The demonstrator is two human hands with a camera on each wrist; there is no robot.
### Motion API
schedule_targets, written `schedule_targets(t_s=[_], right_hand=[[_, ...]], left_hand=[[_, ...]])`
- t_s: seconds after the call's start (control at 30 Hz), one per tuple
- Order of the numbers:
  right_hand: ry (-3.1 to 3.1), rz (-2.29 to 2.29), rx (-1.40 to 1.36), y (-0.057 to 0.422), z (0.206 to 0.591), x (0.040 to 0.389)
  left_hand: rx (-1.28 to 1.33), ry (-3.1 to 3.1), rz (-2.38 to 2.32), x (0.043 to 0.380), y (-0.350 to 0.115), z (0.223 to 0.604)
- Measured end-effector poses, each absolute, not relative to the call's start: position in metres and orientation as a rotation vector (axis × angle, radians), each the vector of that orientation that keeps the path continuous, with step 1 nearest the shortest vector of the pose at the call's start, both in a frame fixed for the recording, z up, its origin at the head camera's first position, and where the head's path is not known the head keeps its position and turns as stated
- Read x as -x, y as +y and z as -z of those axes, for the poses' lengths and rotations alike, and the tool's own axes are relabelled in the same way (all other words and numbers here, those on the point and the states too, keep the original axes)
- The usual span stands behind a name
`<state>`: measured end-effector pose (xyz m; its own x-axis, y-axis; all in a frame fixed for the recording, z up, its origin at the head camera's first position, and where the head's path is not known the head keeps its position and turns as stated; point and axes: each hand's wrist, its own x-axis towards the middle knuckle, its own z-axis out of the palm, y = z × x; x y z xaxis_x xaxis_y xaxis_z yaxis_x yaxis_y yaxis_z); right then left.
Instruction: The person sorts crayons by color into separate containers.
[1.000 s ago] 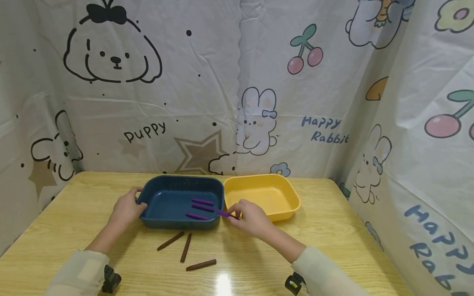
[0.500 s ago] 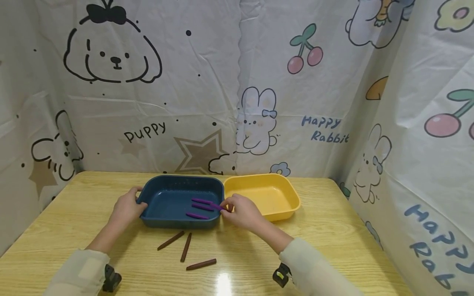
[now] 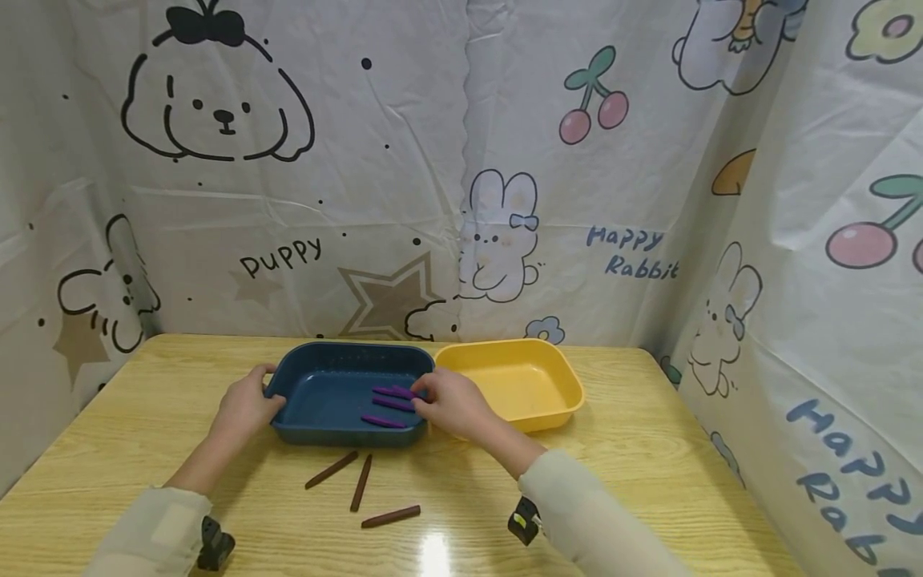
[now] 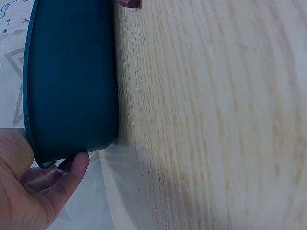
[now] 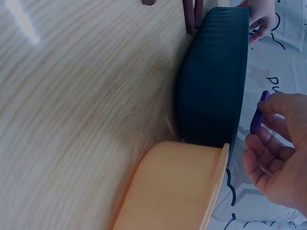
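While the left hand point(image 3: 241, 405) grips the left end of the blue tray point(image 3: 317, 393), its fingers against the outer wall, the right hand point(image 3: 461, 405) pinches a purple stick point(image 5: 259, 115) between thumb and fingers. That stick is over the right end of the blue tray; in the head view its tip reaches in beside three other purple sticks point(image 3: 384, 421), which lie on the tray's floor towards the right, pointing roughly crosswise.

Just right of the blue tray is the yellow tray point(image 3: 530, 389), the two rims meeting. Three brown sticks point(image 3: 390, 517) lie on the wooden table point(image 3: 613, 473) in front of the blue tray: two slanting near its front wall, the third closer to the person and nearly crosswise. Pale sleeves point(image 3: 598, 513) cover the forearms, and a white cloth point(image 3: 397, 184) printed with cartoon animals hangs behind the table.
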<state>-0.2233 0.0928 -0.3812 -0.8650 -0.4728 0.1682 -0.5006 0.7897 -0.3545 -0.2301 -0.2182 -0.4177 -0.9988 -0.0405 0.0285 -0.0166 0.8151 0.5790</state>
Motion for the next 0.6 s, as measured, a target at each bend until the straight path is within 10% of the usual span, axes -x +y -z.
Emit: schedule_targets(t_s=[0.6], right_hand=[[-2.911, -0.514, -0.833, 0.066, 0.390, 0.236]], left_hand=[[-0.059, -2.955, 0.953, 0.229, -0.218, 0.417]])
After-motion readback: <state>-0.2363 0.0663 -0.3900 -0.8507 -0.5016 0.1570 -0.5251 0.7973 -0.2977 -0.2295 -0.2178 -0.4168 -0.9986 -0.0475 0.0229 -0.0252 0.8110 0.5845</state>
